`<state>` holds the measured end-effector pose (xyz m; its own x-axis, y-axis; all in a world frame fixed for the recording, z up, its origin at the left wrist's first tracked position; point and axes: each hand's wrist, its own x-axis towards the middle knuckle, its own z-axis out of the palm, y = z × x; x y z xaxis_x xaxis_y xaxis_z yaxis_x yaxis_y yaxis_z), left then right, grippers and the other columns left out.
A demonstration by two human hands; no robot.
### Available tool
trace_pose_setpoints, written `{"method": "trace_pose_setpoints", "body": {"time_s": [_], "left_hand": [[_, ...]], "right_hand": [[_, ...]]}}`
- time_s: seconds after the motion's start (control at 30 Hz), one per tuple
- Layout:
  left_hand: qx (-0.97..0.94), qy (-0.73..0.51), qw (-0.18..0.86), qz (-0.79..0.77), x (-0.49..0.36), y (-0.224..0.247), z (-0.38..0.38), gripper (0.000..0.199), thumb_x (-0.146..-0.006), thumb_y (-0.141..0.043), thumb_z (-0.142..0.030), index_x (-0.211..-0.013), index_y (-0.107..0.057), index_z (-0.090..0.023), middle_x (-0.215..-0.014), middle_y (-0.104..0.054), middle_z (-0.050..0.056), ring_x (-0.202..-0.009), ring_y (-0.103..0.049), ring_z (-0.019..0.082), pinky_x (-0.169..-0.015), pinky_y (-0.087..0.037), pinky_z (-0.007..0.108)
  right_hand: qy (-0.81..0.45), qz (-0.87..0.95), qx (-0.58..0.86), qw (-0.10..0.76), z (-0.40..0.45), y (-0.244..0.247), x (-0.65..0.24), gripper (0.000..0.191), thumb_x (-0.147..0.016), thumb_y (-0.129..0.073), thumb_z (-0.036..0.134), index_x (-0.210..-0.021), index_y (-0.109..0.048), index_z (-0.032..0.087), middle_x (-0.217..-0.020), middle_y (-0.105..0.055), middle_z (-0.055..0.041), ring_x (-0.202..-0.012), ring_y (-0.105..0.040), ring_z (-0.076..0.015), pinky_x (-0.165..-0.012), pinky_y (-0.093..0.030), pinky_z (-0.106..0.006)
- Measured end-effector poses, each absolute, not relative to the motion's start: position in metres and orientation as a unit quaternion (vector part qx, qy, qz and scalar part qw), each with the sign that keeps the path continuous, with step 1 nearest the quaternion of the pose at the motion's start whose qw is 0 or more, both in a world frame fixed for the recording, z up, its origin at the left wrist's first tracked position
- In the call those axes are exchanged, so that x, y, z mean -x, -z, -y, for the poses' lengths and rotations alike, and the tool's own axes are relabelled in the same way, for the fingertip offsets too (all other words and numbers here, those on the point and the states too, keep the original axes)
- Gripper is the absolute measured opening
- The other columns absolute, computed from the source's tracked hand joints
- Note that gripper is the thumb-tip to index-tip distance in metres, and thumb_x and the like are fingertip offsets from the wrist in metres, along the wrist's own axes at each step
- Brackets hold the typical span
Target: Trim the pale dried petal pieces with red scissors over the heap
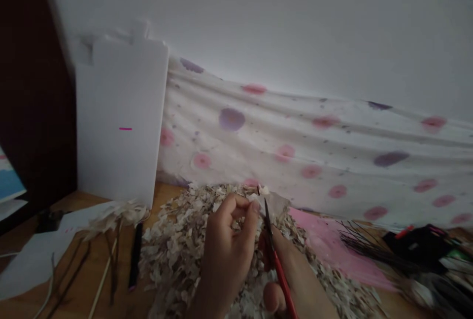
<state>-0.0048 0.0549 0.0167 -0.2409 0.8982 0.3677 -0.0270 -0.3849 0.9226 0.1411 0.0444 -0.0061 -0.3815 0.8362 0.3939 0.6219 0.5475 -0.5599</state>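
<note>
My left hand (231,240) is raised over a big heap of pale, petal-like scraps (177,245). Its thumb and forefinger pinch a thin whitish piece (275,202) that looks like paper or a dried petal; its exact kind is hard to make out. Red-handled scissors (281,274) are in my right hand (295,267), just right of the left. Their blades point up and stand slightly apart beside the pinched piece. Part of the right hand is hidden behind the scissors and the left hand.
A white foam-like board (121,112) stands at the left, near a black marker (135,255) and a pale flower on a stem (116,215). Pink sheet (332,245), dark thin wires (364,245) and a black pouch (417,245) lie right. Behind hangs flowered cloth (266,126).
</note>
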Motion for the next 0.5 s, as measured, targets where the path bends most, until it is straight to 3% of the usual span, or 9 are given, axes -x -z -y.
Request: {"method": "trace_pose_setpoints", "body": {"time_s": [0.2,0.5], "left_hand": [[-0.525,-0.655,0.340,-0.424,0.0048,-0.0143,-0.0566,0.027,-0.092,-0.057,-0.037,-0.071,-0.052,-0.021,-0.059,-0.058,-0.004,-0.058,-0.056,0.011,-0.049,-0.035,0.020],[-0.509,-0.663,0.363,-0.412,0.0033,-0.0150,-0.0589,0.023,-0.091,-0.057,-0.034,-0.073,-0.053,-0.021,-0.063,-0.060,-0.004,-0.063,-0.057,0.012,-0.055,-0.036,0.022]], "right_hand": [[-0.182,0.806,0.444,0.347,-0.0462,0.0019,-0.1398,0.085,-0.070,-0.026,0.099,-0.083,-0.053,0.020,-0.070,-0.056,-0.0046,-0.059,-0.049,-0.0207,-0.061,-0.045,-0.030],[-0.228,0.792,0.444,0.351,-0.0519,0.0105,-0.1408,0.085,-0.066,-0.026,0.101,-0.073,-0.045,0.019,-0.064,-0.050,-0.0011,-0.056,-0.040,-0.0155,-0.052,-0.028,-0.026]]}}
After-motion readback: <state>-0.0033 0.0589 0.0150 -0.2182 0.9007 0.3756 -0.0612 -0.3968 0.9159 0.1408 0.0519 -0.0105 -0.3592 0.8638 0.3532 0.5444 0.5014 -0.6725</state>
